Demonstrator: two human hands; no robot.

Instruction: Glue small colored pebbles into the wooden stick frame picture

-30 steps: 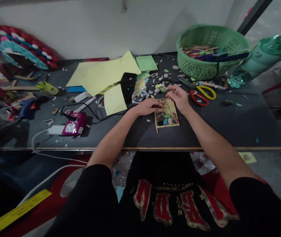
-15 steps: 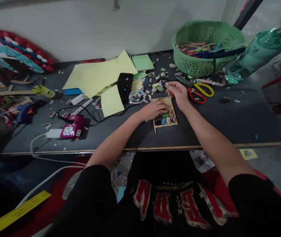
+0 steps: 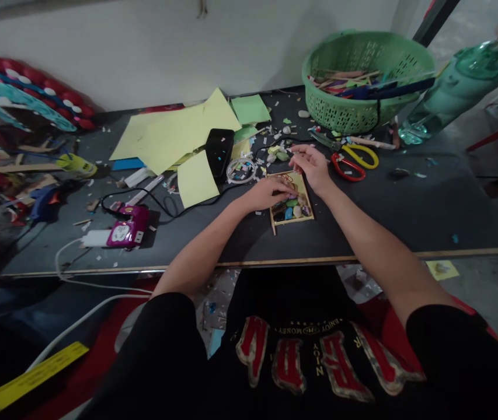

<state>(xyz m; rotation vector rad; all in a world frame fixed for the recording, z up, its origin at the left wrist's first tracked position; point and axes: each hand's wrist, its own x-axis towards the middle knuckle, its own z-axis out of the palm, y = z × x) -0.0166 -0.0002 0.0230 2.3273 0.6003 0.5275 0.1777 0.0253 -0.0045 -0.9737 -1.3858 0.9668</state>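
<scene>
My left hand (image 3: pixel 270 194) lies over the left side of a small wooden frame (image 3: pixel 293 220), fingers stretched out and fingertips resting on the stones inside. Green, blue, black and pale pebbles (image 3: pixel 291 209) fill the frame's near part. At its far end a thin brown looped outline (image 3: pixel 289 179) shows on the pale backing. My right hand (image 3: pixel 313 168) hovers at the frame's far right corner, fingers bent loosely and apart, with nothing visible in them. Just beyond it lies a small heap of loose green and whitish pebbles (image 3: pixel 278 154).
Scissors with red and yellow handles (image 3: pixel 356 163) lie right of my right hand. Behind stand a green basket (image 3: pixel 340 111) of sticks and a tilted bottle (image 3: pixel 454 93). Yellow paper (image 3: pixel 174 134), a black phone (image 3: pixel 219 151), a tape roll (image 3: pixel 240 170) and a purple power adapter (image 3: pixel 130 226) lie leftward.
My right hand has shifted slightly left, its fingers a little more spread. My left hand stays on the stones, its fingers slightly straighter, uncovering more of the frame.
</scene>
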